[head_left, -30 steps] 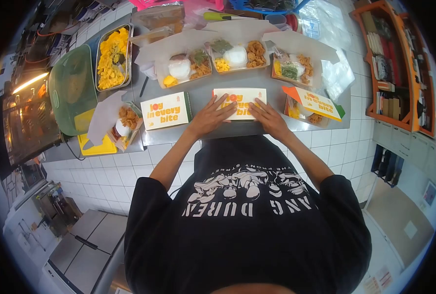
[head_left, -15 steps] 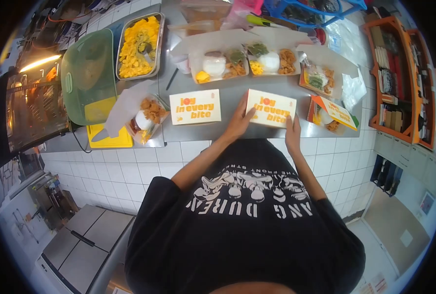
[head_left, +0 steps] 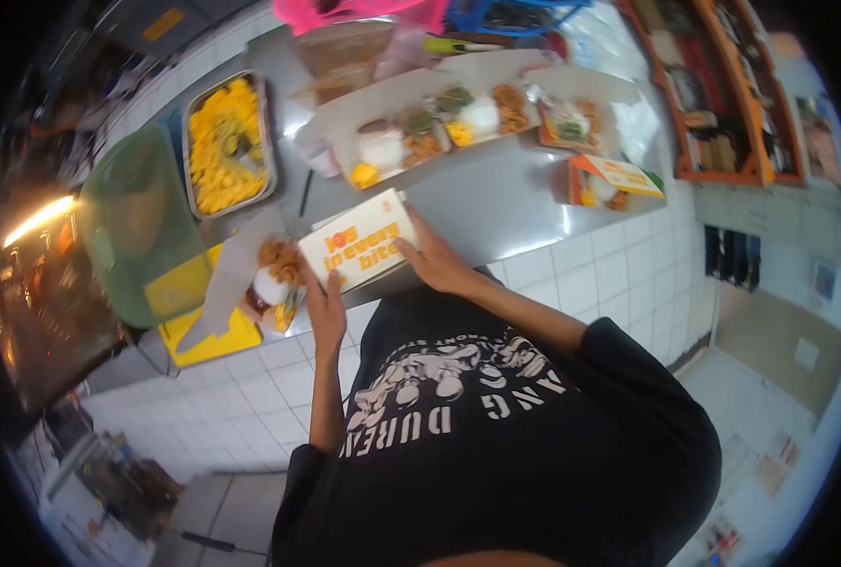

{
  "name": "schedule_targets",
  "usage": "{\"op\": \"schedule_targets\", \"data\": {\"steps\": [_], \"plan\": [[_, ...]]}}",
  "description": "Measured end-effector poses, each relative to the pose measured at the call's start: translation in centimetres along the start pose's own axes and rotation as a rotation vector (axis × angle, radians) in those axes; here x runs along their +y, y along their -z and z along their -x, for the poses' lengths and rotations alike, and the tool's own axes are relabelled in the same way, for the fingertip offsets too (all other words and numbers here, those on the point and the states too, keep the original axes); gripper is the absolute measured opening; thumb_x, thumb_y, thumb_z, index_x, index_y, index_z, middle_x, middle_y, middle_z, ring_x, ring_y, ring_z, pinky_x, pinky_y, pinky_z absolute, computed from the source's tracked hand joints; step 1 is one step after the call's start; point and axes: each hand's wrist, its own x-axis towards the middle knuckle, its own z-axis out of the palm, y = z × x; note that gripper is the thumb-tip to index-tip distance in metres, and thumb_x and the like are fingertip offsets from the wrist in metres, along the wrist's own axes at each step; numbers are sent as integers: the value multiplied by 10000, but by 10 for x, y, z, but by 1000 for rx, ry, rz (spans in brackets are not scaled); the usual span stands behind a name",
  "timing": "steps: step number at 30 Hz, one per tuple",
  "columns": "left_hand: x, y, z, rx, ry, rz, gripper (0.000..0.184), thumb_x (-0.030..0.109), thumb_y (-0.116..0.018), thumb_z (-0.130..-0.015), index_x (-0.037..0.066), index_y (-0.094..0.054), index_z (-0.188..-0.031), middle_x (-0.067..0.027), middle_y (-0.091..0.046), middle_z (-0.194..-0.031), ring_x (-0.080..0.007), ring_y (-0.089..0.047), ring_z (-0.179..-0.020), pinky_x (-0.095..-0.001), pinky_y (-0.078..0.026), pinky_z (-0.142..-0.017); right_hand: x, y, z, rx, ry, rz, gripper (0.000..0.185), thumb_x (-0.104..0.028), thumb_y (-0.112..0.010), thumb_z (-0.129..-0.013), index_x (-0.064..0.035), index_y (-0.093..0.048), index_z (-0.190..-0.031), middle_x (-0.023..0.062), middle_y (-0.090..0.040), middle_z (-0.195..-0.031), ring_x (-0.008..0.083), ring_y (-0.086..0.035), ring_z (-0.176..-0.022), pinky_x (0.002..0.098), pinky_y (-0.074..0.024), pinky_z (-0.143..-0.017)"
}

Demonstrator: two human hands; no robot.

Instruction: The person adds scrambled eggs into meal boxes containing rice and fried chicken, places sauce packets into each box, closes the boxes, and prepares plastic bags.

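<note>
A closed white meal box (head_left: 359, 244) with orange lettering is held between both of my hands at the table's front edge. My left hand (head_left: 324, 307) grips its near left side, thumb on the lid. My right hand (head_left: 432, 255) grips its right side, thumb also on top. A pale edge peeks out behind it, apparently another closed box beneath; most of that is hidden. Just left of my left hand, an open meal box (head_left: 274, 288) shows white rice and brown fried pieces.
Farther back stand open meal boxes (head_left: 383, 146) with rice, greens and fried pieces. A partly closed orange-lidded box (head_left: 619, 180) is at the right. On the left are a metal tray (head_left: 267, 142) of yellow food, a green lid (head_left: 137, 227) and a yellow board (head_left: 241, 335).
Both hands have carried the meal box leftward, to where the other closed box lay. That other box is now mostly covered. The view has turned and shifted.
</note>
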Motion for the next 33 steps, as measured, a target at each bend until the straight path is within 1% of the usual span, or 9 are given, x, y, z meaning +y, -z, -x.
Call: {"op": "schedule_targets", "data": {"steps": [3, 6, 8, 11, 14, 19, 22, 26, 33], "plan": [[21, -7, 2, 68, -60, -64, 601, 166, -474, -1016, -26, -221, -1526, -245, -344, -1521, -301, -388, -1375, -349, -293, -1121, -17, 47, 9, -38, -55, 226, 659, -318, -549, -992, 47, -301, -1480, 281, -324, -1518, 383, -298, -1434, 417, -244, -1180], [29, -12, 4, 121, -94, -54, 615, 111, -499, -990, -37, -224, -1521, -242, -307, -1544, -317, -346, -1410, -375, -254, -1153, -14, 168, 23, 473, 188, 539, 622, -67, -636, -828, -31, -456, -1423, 203, -433, -1477, 347, -373, -1401, 428, -281, -1167], [43, -16, 4, 271, -221, -179, 590, 85, -544, -965, -57, -300, -1483, -228, -360, -1513, -327, -376, -1391, -403, -264, -1155, -20, 273, 48, 660, 94, 837, 686, 24, -642, -802, -45, -419, -1447, 200, -446, -1451, 358, -394, -1369, 449, -320, -1136], [93, -62, -7, 229, -348, -193, 502, 101, -559, -962, -46, -410, -1418, -203, -436, -1461, -332, -421, -1353, -401, -295, -1138, 15, 368, 83, 426, -423, 1140, 545, -205, -622, -891, -102, -488, -1410, 216, -451, -1434, 417, -430, -1322, 487, -347, -1107], [140, -160, -21, -204, -472, -88, 407, 185, -580, -959, 5, -529, -1321, -192, -551, -1344, -344, -500, -1279, -412, -359, -1099, 118, 435, 86, 356, -642, 844, 553, -474, -526, -922, -216, -513, -1411, 185, -410, -1491, 398, -418, -1353, 579, -326, -1092], [146, -364, -24, -627, -584, -319, 381, 235, -658, -896, 12, -587, -1198, -184, -589, -1213, -364, -563, -1133, -401, -465, -970, 142, 447, 71, 434, -647, 924, 695, -609, -515, -895, -146, -513, -1413, 236, -455, -1456, 357, -438, -1356, 533, -339, -1103], [138, -422, -13, -409, -655, -406, 402, 274, -683, -872, 20, -611, -1175, -163, -579, -1210, -338, -525, -1170, -459, -421, -1004, 137, 469, 70, 403, -629, 567, 811, -609, -553, -881, 48, -518, -1356, 264, -516, -1391, 378, -493, -1304, 402, -393, -1082], [123, -464, -6, -219, -922, -622, 459, 358, -686, -857, 30, -640, -1176, -152, -535, -1323, -335, -460, -1269, -682, -247, -1065, 142, 489, 71, 300, -693, 476, 769, -581, -521, -916, 36, -511, -1376, 262, -543, -1366, 386, -521, -1278, 413, -406, -1071], [161, -447, 23, -291, -771, -760, 486, 370, -667, -866, 38, -632, -1221, -186, -578, -1289, -358, -483, -1266, -681, -213, -1096, 178, 460, 85, 391, -436, 627, 709, -498, -485, -970, 101, -448, -1348, 347, -436, -1395, 473, -445, -1284, 473, -407, -1048]]}}
